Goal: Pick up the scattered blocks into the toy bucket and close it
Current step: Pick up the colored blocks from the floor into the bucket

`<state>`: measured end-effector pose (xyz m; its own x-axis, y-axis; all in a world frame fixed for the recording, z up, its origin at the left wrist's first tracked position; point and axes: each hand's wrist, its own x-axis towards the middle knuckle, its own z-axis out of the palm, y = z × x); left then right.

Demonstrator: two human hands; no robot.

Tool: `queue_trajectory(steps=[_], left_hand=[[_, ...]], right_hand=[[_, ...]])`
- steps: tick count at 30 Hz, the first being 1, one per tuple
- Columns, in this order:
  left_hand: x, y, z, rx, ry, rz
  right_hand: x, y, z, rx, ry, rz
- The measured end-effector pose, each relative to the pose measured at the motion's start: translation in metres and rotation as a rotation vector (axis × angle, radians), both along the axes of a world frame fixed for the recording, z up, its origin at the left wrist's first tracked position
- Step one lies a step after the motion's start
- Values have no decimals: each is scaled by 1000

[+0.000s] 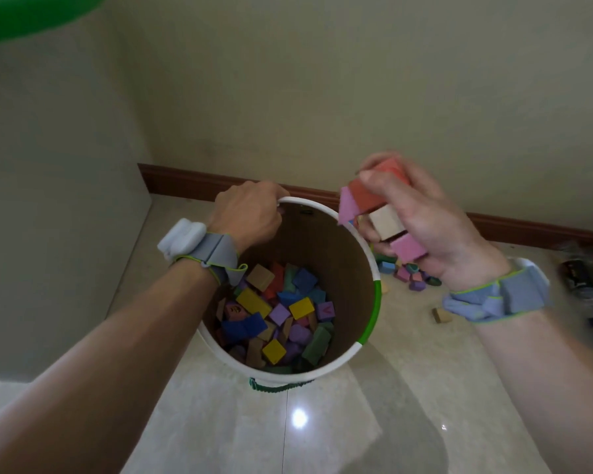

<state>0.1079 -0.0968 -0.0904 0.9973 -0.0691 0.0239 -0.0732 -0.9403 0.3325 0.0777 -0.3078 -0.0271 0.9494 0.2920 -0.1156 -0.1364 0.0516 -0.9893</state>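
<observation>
Both forearms reach over an open toy bucket on a tiled floor.

The left hand [250, 217] curls its fingers over the far rim of the toy bucket [370, 323], whose bottom holds coloured blocks [278, 313]. Beside that rim, the right hand [425, 227] grasps a handful of blocks [384, 206], red, pink and plain wood. More scattered blocks [411, 273] lie on the floor [322, 432] toward the skirting board at its far edge, a lone wooden block [441, 315] apart.
</observation>
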Motion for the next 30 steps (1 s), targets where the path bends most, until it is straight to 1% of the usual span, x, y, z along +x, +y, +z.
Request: queue_trajectory(steps=[2,3,5,7,13,16,21,24,27,29,30], left_hand=[[1,1,0,1,3,1],[1,1,0,0,2,1],[1,2,0,1,-3,-3],[1,2,0,8,-7,-6],[2,1,0,16,-3,-8],[2,2,1,20,2,-10],[0,4,-1,11,5,7],[1,2,-3,16,3,15],[3,2,-3,22,3,24],[3,2,-4,33,-2,34],[2,2,-5,39,-7,37]], right_hand=[[-9,8,2,-60,8,109],[-12,12,-1,-150,-12,119],[-16,15,-7,-382,-111,110],[-19,16,-15,-557,-233,106],[-25,22,-30,-836,-496,122],[-28,30,-32,-833,-483,208],[-32,30,-36,-927,-443,387],[-35,26,-39,-922,-474,427],[-33,21,-39,-785,-526,338],[-31,17,-40,-613,-555,169],[-28,14,-42,-526,-567,42]])
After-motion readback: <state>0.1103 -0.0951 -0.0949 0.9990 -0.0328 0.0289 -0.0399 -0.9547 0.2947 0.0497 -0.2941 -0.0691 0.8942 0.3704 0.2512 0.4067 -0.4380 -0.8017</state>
